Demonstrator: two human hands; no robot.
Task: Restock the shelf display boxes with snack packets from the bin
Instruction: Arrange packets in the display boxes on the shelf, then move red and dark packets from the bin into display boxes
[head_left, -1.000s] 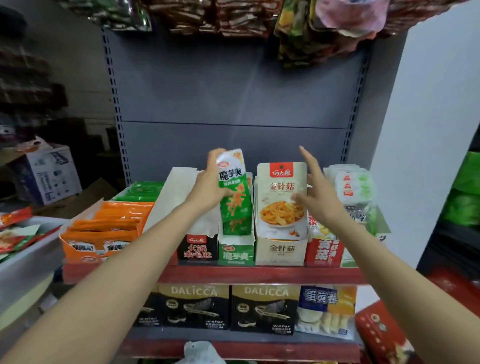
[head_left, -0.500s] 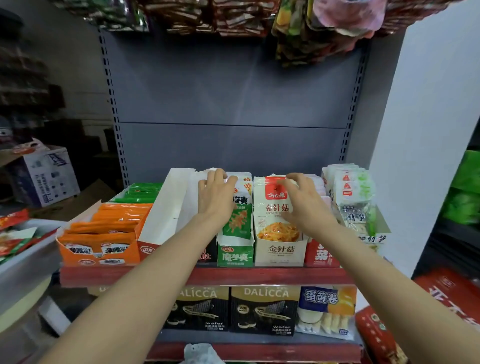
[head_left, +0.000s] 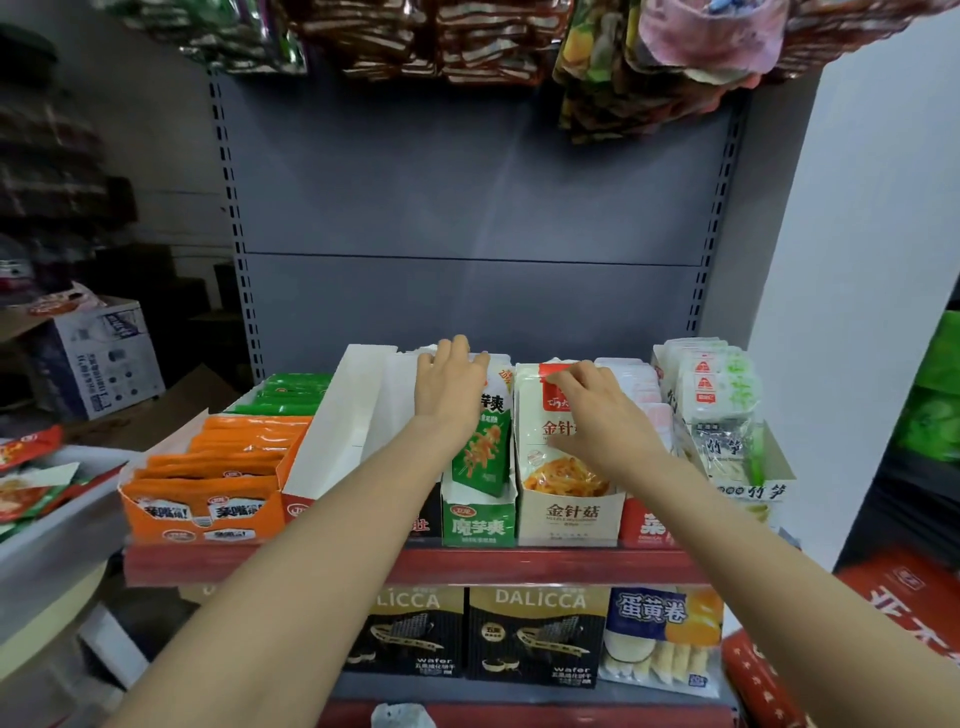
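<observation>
Both arms reach up from 6 o'clock toward the red-edged shelf (head_left: 467, 564) at the middle of the view, where a row of display boxes stands side by side. The left hand (head_left: 451, 387) lies palm-down over the top of the green-and-white packet (head_left: 482, 447), which stands upright in the green display box (head_left: 478, 522); its fingers run fairly straight across the packet's upper edge toward 12 o'clock, so this grip is spread and pressing, not closed round anything. Just to the 3 o'clock side, the right hand (head_left: 597, 415) rests on the cream packet (head_left: 558, 457) standing upright in the cream display box (head_left: 571, 517); its fingertips curl over the packet's red top band, but the hand covers the contact and I cannot tell whether this grip pinches the packet or only pushes on it. The two boxes touch along their sides. At 9 o'clock of the left hand stands a tall white box flap (head_left: 340, 415), and beyond it an orange display box (head_left: 208, 512) packed with orange packets, with green packets (head_left: 291, 392) behind it. At 3 o'clock of the right hand are a red display box (head_left: 647, 522) and a box of pale clear-wrapped packets (head_left: 719, 415). At the 9 o'clock edge of the view the bin (head_left: 49, 540) holds loose red and green snack packets (head_left: 23, 478). On the shelf below, toward 6 o'clock, sit two black wafer boxes (head_left: 535, 634) and a blue-and-yellow pack (head_left: 662, 636). Bagged snacks (head_left: 467, 41) hang along the top at 12 o'clock.
</observation>
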